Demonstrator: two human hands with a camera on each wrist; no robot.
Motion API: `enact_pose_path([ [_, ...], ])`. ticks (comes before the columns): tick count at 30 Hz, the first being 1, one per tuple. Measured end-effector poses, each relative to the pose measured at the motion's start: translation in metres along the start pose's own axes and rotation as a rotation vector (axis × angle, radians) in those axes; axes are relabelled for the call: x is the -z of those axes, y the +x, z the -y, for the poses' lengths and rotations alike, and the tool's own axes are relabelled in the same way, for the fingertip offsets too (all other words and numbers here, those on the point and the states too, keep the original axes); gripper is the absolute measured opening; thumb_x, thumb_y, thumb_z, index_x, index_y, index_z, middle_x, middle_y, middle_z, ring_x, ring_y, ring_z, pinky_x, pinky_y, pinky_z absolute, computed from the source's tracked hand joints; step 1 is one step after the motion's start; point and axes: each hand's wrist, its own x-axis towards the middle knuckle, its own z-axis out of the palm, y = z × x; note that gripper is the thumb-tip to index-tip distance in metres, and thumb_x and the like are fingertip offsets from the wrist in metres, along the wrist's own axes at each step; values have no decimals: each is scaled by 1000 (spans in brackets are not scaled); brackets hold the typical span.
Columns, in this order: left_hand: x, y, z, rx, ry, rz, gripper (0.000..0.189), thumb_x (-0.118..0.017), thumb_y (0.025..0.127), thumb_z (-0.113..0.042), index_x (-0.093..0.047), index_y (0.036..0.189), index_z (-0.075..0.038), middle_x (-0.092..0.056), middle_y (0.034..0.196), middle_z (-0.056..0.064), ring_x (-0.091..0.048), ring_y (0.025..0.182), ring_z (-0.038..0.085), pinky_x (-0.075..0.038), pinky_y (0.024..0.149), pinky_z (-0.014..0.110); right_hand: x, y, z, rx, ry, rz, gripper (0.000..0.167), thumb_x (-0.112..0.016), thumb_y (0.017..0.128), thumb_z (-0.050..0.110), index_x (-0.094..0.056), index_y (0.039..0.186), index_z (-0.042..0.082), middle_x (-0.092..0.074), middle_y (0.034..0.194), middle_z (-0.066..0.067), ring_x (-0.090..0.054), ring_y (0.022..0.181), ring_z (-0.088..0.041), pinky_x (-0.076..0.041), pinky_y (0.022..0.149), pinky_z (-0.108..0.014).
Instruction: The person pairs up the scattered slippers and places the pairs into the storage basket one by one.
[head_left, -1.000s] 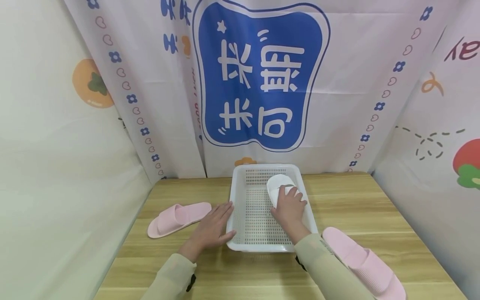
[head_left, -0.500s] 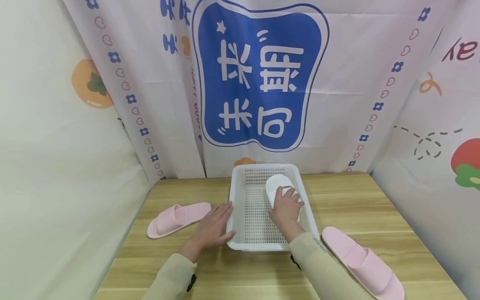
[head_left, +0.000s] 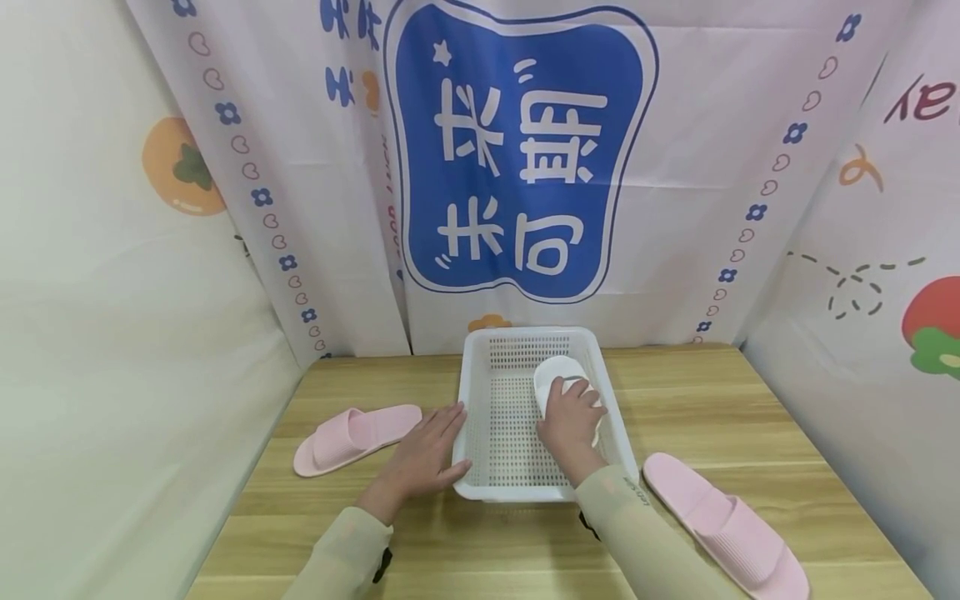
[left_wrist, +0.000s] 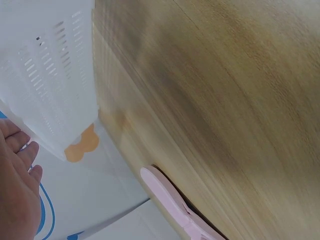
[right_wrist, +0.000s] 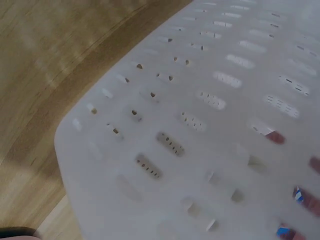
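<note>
A white slipper (head_left: 558,369) lies inside the white perforated basket (head_left: 501,494), along its right side. My right hand (head_left: 572,421) grips this slipper from above and covers much of it. My left hand (head_left: 426,450) rests against the basket's left rim with its fingers extended. In the left wrist view, the left hand (left_wrist: 17,185) is at the rim beside the basket's outer wall (left_wrist: 47,65). The right wrist view is filled by the basket wall (right_wrist: 210,130), which hides the right hand and the slipper.
A pink slipper (head_left: 345,437) lies on the wooden table (head_left: 675,383) left of the basket, near my left fingers. Another pink slipper (head_left: 738,533) lies at the right, close to my right sleeve (head_left: 637,525). A printed cloth (head_left: 675,250) hangs behind the table.
The white slipper has shifted slightly toward me within the basket, and my right hand has moved a little left with it. The left hand stays at the rim.
</note>
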Motion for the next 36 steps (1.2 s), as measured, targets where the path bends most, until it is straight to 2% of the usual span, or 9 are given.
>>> enact_pose_path([
  [13, 1, 0, -1, 1, -7, -2, 77, -49, 94, -48, -35, 146, 7, -34, 151, 21, -32, 139, 33, -29, 111, 52, -3, 1, 5, -25, -25, 47, 84, -74, 78, 42, -37, 137, -5, -37, 134, -43, -44, 115, -58, -43, 88, -68],
  [22, 2, 0, -2, 8, -4, 7, 77, -49, 94, -48, -35, 146, 6, -34, 152, 20, -31, 140, 32, -28, 112, 50, -7, -3, 7, 4, -63, 66, 83, -72, 81, 43, -36, 139, -5, -37, 132, -44, -45, 114, -60, -43, 88, -69],
  [27, 3, 0, -2, 9, 12, 12, 77, -49, 94, -48, -35, 146, 6, -34, 152, 19, -32, 140, 32, -25, 113, 47, -7, -3, 6, -19, -35, 113, 86, -74, 79, 39, -35, 141, -5, -36, 133, -44, -44, 114, -60, -42, 89, -69],
  [31, 2, 0, -1, 8, 17, 15, 77, -48, 94, -49, -35, 146, 6, -34, 151, 20, -31, 140, 31, -27, 112, 48, -7, -3, 6, -47, -5, 151, 91, -78, 76, 39, -34, 142, -6, -35, 133, -44, -44, 114, -61, -42, 89, -68],
  [36, 2, 1, -2, 6, 16, 16, 76, -48, 94, -48, -35, 146, 7, -35, 151, 20, -32, 139, 32, -30, 111, 50, -8, -3, 5, -38, -20, 153, 90, -76, 77, 39, -34, 143, -6, -36, 133, -44, -44, 114, -61, -43, 89, -67],
])
